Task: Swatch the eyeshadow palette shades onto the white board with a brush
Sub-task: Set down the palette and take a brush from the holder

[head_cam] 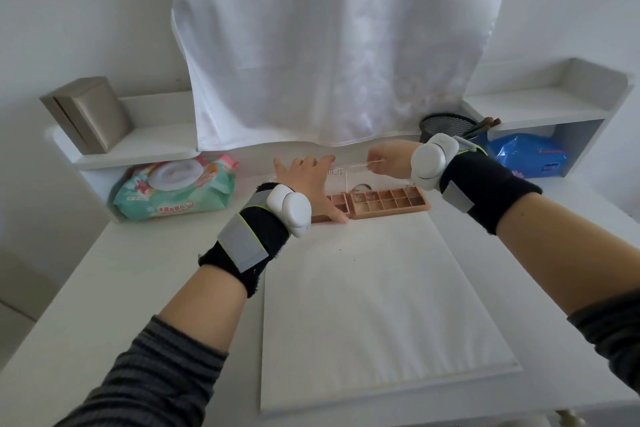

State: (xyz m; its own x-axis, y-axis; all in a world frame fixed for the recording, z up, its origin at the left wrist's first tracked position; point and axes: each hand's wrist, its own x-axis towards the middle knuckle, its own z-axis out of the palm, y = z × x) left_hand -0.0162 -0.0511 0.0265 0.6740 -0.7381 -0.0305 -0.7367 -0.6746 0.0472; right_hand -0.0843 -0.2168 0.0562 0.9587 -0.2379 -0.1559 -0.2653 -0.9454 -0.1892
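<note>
White bench (138,270), whiteboard (374,305) centered; at far edge, left hand (306,180) splayed flat on eyeshadow palette (388,203), right hand (389,161) pinching thin brush (375,160).

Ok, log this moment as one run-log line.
left hand open, steadying palette | right hand pinching clear lid open | white board bare | brush not in hand

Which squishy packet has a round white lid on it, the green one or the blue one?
The green wipes packet under the left shelf; its round white lid faces up. The blue packet under the right shelf shows no lid.
</note>
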